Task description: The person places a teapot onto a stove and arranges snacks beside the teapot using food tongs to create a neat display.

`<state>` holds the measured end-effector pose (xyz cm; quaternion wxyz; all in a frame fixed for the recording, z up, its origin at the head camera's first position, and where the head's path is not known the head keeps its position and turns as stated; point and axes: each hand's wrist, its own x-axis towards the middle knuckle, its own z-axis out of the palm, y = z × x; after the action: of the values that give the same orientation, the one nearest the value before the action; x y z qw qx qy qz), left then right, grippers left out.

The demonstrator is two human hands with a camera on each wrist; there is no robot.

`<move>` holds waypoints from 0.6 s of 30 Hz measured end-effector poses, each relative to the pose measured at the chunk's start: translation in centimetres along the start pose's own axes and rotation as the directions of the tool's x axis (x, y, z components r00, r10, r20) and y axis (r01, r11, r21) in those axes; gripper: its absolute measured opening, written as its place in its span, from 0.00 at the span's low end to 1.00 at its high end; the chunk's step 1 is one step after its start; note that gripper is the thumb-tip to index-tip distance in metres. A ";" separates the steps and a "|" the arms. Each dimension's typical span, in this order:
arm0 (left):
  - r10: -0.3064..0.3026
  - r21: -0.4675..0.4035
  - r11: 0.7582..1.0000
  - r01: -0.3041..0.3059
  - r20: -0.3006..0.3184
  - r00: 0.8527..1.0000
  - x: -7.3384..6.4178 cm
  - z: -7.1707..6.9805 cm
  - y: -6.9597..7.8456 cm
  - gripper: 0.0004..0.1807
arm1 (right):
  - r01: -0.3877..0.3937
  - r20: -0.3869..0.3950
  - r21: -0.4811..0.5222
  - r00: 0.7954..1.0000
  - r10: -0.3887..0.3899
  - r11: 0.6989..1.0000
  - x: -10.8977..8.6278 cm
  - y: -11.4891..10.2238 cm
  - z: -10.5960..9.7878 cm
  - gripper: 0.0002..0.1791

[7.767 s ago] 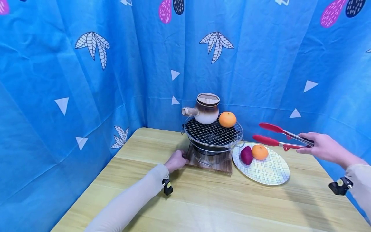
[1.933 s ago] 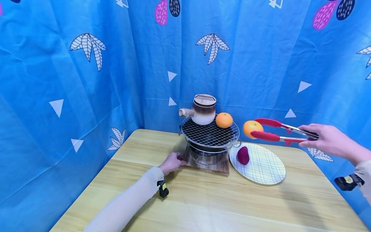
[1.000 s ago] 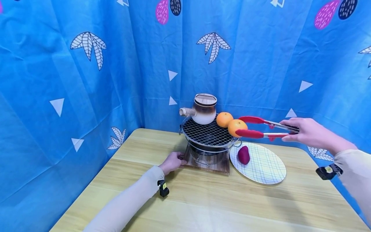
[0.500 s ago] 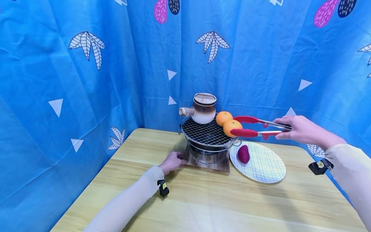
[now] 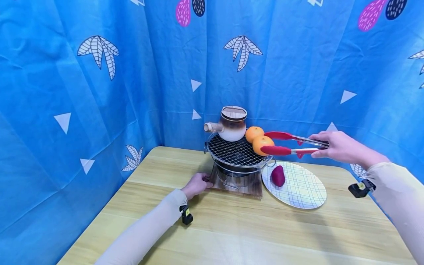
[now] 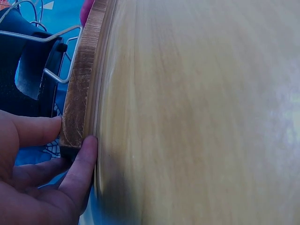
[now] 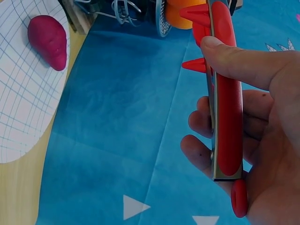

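Gripping red tongs [image 5: 278, 150] in right hand [image 5: 342, 146], right of grill [image 5: 232, 151], with fingers and thumb curled round the handles. Holding front orange [image 5: 259, 142] between the red tong heads at right rim of grill; unable to tell from these views whether resting on the mesh. Pinching wooden board [image 5: 248, 189] below grill at its front left corner, between thumb and fingers of left hand [image 5: 197, 185]. Noted lidded pot [image 5: 233, 130] upright at back of grill and rear orange [image 5: 253, 132] at back right of grill. Noted also checked plate [image 5: 308, 187] right of grill, bearing magenta lump [image 5: 278, 176].
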<state>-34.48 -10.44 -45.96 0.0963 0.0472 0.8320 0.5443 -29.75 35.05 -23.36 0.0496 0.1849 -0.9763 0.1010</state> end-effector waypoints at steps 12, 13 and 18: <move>0.006 -0.018 1.000 -0.006 0.001 1.000 -0.1 0.1 0.0 0.29 | 0.011 0.010 0.037 1.000 -0.011 0.999 0.5 0.2 0.6 0.41; 0.005 -0.016 1.000 -0.005 -0.003 1.000 -0.1 0.1 0.0 0.29 | 0.008 0.010 0.041 1.000 -0.008 0.999 0.6 0.2 0.6 0.41; 0.025 -0.016 1.000 -0.025 -0.006 1.000 -0.2 0.2 0.0 0.27 | 0.003 0.011 0.048 1.000 -0.003 0.999 0.3 0.2 0.8 0.41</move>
<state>-34.24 -10.32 -46.04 0.0872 0.0553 0.8273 0.5521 -30.19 34.94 -24.11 0.0398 0.1882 -0.9736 0.1232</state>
